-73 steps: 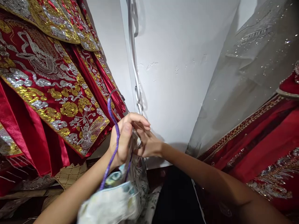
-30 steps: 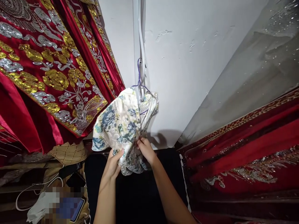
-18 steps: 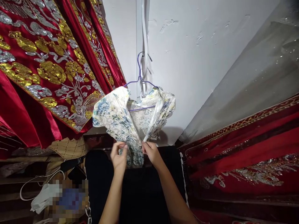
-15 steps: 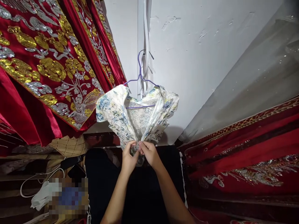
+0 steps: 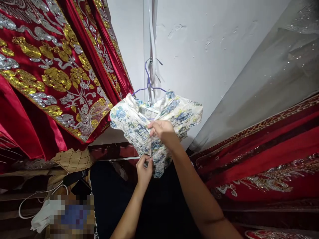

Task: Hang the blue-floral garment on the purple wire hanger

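"Where's the blouse [image 5: 183,114]?"

"It hangs on a purple hanger [image 5: 149,83] in front of the white wall [image 5: 194,66], beside a red robe [image 5: 56,78] to my left."

"And how do you hold it?"

"My right hand [image 5: 160,128], drawn narrow, pinches its front high up; my left hand [image 5: 145,167], narrow too, pinches the front edge lower down."

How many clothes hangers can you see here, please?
1: the purple wire hanger, its hook up by the white vertical strip, its ends inside the floral blouse. More may be hidden in the red garments at either side.
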A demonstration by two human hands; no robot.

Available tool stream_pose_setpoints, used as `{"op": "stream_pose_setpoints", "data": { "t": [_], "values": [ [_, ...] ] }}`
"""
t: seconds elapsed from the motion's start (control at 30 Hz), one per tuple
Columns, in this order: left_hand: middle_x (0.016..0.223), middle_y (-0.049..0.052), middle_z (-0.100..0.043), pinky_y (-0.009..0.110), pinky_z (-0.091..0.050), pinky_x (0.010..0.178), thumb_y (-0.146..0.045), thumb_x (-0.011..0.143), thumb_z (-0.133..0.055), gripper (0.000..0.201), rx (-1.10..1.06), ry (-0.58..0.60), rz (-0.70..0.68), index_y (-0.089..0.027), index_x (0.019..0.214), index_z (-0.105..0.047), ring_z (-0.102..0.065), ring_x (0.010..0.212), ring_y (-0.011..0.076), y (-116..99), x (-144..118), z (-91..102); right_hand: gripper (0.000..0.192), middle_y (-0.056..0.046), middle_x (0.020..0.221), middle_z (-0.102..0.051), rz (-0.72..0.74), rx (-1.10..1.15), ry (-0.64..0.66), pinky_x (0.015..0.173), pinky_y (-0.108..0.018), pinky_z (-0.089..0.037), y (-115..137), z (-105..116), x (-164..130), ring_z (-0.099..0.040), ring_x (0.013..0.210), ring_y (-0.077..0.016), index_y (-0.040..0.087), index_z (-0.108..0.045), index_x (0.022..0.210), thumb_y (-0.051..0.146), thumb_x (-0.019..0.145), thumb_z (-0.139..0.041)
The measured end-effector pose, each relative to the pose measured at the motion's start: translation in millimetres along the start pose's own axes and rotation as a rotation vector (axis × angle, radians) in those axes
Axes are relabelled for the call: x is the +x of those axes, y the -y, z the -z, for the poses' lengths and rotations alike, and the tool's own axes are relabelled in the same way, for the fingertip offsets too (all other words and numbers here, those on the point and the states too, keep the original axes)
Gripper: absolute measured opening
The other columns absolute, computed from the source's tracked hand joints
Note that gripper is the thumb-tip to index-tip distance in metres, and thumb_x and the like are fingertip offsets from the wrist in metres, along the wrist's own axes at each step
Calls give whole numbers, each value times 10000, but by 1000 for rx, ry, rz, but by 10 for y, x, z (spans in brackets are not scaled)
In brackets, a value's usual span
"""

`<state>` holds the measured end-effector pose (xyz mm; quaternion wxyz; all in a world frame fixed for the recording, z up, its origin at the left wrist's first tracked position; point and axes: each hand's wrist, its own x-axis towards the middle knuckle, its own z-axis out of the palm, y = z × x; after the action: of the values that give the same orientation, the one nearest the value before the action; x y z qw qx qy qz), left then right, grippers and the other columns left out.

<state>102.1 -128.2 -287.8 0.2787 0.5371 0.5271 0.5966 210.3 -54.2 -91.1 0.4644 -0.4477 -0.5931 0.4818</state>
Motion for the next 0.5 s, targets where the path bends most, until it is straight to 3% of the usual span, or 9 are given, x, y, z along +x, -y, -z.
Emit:
{"op": "stream_pose_setpoints", "data": {
  "t": [0.13, 0.3, 0.4, 0.5],
  "values": [
    [713, 15, -582, 256, -442, 679, -329, 912, -625, 218, 20, 23, -33, -174, 759, -621, -574, 718, 167, 57, -13, -63, 266, -24, 572, -669, 146, 64, -31, 435, -214, -291, 494, 44, 275, -361, 405, -61, 106, -727, 801, 294, 909, -573],
    [711, 19, -605, 272, -465, 700, -308, 903, -640, 231, 31, 162, -80, -178, 713, -625, -594, 715, 169, -10, 47, -14, 230, -4, 545, -634, 228, 206, -86, 420, -190, -269, 574, 94, 343, -382, 398, -49, 121, -699, 797, 279, 911, -577],
    [799, 41, -659, 308, -496, 766, -322, 885, -682, 150, 28, 209, -129, -185, 824, -693, -629, 782, 189, -279, 333, 79, 216, 12, 520, -606, 252, 226, -81, 423, -179, -286, 505, 117, 329, -423, 407, -56, 147, -667, 771, 273, 914, -566],
    [916, 56, -686, 350, -513, 822, -329, 921, -658, 271, -20, 117, -298, -215, 1165, -681, -639, 850, 196, -819, 848, 207, 219, 12, 503, -589, 262, 179, -65, 436, -179, -319, 495, 143, 285, -465, 427, -70, 158, -640, 722, 252, 905, -566]
  ]
}}
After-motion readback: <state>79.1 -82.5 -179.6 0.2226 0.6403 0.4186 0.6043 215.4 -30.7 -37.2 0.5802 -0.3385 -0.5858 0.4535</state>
